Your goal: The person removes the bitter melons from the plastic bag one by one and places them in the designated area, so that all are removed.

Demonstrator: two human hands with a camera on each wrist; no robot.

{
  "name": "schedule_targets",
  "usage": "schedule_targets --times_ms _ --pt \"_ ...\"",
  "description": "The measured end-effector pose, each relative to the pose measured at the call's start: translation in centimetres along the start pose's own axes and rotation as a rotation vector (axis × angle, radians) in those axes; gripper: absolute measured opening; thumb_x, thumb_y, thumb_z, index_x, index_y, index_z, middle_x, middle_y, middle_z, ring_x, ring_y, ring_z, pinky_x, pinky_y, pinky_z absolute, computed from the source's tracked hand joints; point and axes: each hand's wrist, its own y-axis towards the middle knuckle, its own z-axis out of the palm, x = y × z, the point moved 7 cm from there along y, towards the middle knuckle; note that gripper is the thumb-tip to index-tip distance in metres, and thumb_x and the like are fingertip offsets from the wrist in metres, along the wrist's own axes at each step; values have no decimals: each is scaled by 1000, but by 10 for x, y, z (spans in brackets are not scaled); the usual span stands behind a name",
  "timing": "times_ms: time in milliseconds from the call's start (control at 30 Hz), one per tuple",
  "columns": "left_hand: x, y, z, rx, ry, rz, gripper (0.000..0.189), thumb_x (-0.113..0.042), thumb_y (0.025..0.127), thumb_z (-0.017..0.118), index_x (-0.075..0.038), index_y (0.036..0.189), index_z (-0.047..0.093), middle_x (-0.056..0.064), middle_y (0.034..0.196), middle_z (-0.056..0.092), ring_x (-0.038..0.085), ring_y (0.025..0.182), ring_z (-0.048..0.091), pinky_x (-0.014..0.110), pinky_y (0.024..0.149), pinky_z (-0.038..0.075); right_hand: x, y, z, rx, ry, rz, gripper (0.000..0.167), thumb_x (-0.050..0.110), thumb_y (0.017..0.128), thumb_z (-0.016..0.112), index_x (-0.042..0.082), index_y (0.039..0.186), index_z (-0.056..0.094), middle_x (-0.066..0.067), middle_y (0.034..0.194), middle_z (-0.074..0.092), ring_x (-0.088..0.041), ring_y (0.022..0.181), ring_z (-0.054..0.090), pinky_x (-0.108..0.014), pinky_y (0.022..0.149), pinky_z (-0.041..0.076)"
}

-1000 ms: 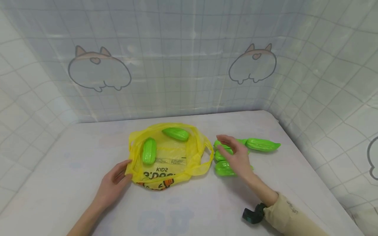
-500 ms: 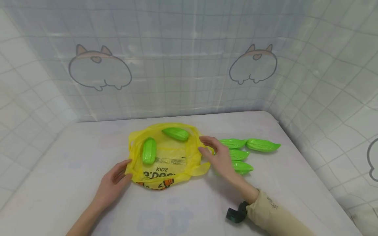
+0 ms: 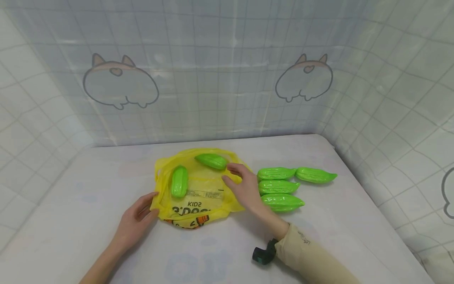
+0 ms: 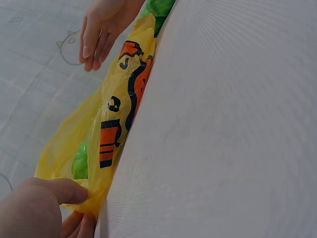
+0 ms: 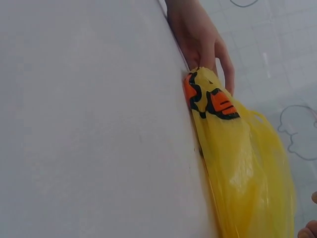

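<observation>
A yellow plastic bag [image 3: 202, 201] lies mouth-up on the table, printed in black and orange. Two glossy green bitter gourds [image 3: 179, 182] are inside it. My left hand [image 3: 134, 221] pinches the bag's left edge, thumb [image 4: 72, 191] on one side of the film and fingers on the other. Over the bag's right side hovers my right hand [image 3: 244, 185], fingers loosely bent and apart, nothing between them. It covers the bag's right handle in the head view. Only its fingertips [image 5: 309, 230] enter the right wrist view.
Right of the bag, three bitter gourds [image 3: 278, 187] lie stacked in a column, and another gourd [image 3: 315, 175] extends from the top one's tip. A dark device [image 3: 264, 254] is strapped at my right wrist. Tile-patterned sheeting [image 3: 213, 79] walls the table [image 3: 88, 189].
My right hand has moved left, from above the column of gourds to over the bag's right side. The left hand keeps its place at the bag's edge.
</observation>
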Motion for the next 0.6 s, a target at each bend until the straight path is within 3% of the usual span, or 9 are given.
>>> schedule_targets --times_ms 133,333,600 --pt "0 0 0 -8 3 12 53 -27 102 59 -13 150 43 14 155 42 36 140 43 -3 93 36 1 3 10 -13 -17 25 43 17 92 72 1 130 61 -18 127 65 -38 117 63 -50 102 52" --pt "-1 0 -1 -8 -3 27 53 -25 102 60 -11 149 43 15 155 42 37 140 43 -3 93 36 -2 8 20 -66 -82 90 45 21 91 72 5 132 60 -13 129 65 -31 119 62 -49 102 52" --pt "-1 0 0 3 -4 10 53 -28 102 59 -13 150 42 14 156 41 36 141 42 -2 93 36 -6 19 31 -164 -80 100 45 15 90 71 -1 130 60 -18 126 64 -35 116 60 -50 101 51"
